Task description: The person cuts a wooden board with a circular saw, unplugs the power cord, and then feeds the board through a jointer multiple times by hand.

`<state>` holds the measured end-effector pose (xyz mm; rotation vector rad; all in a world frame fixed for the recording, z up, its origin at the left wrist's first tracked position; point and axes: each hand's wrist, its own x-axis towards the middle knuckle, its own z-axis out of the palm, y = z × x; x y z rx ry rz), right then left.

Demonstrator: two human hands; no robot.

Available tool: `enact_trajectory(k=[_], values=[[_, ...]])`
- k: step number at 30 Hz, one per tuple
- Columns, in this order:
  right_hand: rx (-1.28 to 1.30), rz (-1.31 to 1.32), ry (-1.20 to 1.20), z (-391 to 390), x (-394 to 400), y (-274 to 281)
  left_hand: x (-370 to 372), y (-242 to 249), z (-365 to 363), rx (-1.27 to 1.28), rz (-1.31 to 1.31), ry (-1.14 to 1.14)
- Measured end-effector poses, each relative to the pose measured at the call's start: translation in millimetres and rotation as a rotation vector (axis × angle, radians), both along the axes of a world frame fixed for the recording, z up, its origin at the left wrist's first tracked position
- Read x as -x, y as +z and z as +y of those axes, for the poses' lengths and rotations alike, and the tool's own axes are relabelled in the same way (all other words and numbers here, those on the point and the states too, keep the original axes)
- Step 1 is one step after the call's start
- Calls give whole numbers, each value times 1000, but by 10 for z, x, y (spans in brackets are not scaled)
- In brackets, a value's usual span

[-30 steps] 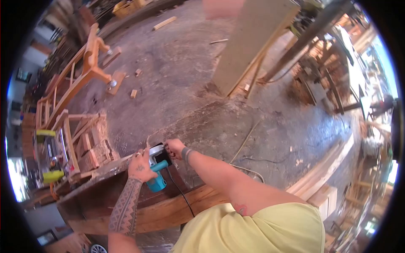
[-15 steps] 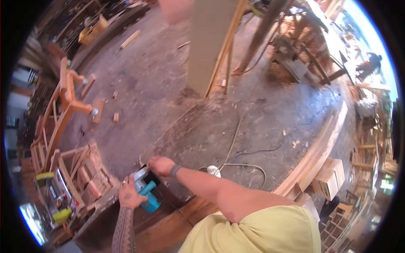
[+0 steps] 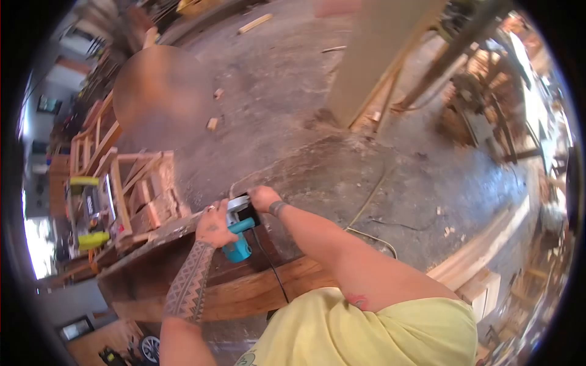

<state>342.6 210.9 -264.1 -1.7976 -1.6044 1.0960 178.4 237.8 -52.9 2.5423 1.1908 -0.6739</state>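
Note:
A teal and silver corded power tool stands on a dark wooden plank or bench top in front of me. My left hand grips its left side, the fingers over the silver housing. At the far right side, by the tool's black part, is my right hand, closed against it; its fingertips are hidden. A black cord runs from the tool across the plank toward my body. Along the near side of the plank lies a lighter brown timber edge.
Wooden frames and a yellow-green and black item stand at the left. A wide post rises ahead. Long pale timber lies at the right, near stacked blocks. A pale rope or cord crosses the concrete floor.
The view has swung, so the scene sits shifted and more of the plank and the tool's cord shows. Both hands stay at the power tool.

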Motion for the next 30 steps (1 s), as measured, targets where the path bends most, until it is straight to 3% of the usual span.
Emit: enact_trajectory(k=[1, 3, 6, 9, 10, 12, 13, 14, 16, 17, 18, 20, 21, 22, 23, 24, 25, 27, 28, 30], values=[[-27, -10, 32, -9, -115, -27, 19, -26, -7, -36, -21, -7], [172, 16, 22, -133, -426, 209, 152, -144, -9, -94, -70, -53], [94, -20, 53, -768, -1194, 446, 75, -91, 22, -34, -37, -73], [168, 35, -361, -2051, -2203, 559, 89, -136, 67, -54, 17, -72], [277, -74, -537, -2607, -2520, 523, 171, -202, 126, -62, -2, -103], [383, -225, -978, -4067, -3037, 56, 164, -203, 146, -57, -4, -128], [543, -367, -991, -5053, -3229, -330, 108, -199, 126, -58, -6, -141], [753, -354, -1199, -5675, -2938, 336, 110, -179, 125, -65, -1, -144], [813, -515, -1240, -7082, -2364, 442, 154, -135, 100, -72, 11, -145], [863, -598, -1232, -7675, -1977, 424, 151, -105, 127, -69, -5, -161], [903, -427, -1270, -8248, -1580, 389, 179, -104, 155, -56, -28, -180], [786, -470, -1318, -8987, -306, 484, 256, -264, 316, -17, -71, -207], [933, -489, -1082, -9635, 321, -36, 256, -336, 376, 4, -89, -211], [967, -285, -1310, -9521, 1003, 334, 198, -284, 245, -16, -85, -251], [1118, -213, -1079, -9756, 1647, 153, 164, -108, 54, -41, -77, -287], [1220, -53, -1047, -9710, 2239, 228, 124, 17, -79, -73, -74, -318], [1027, -137, -892, -10396, 3224, -848, 87, -23, -170, -113, -147, -432], [1236, 351, -956, -9703, 3779, -118, 71, -277, -284, -191, -288, -648], [1286, 514, -1001, -9365, 3882, 152, 4, -184, -730, -117, -508, -711], [1281, 743, -1091, -8897, 4018, 337, -74, -443, -1309, -8, -683, -947]])
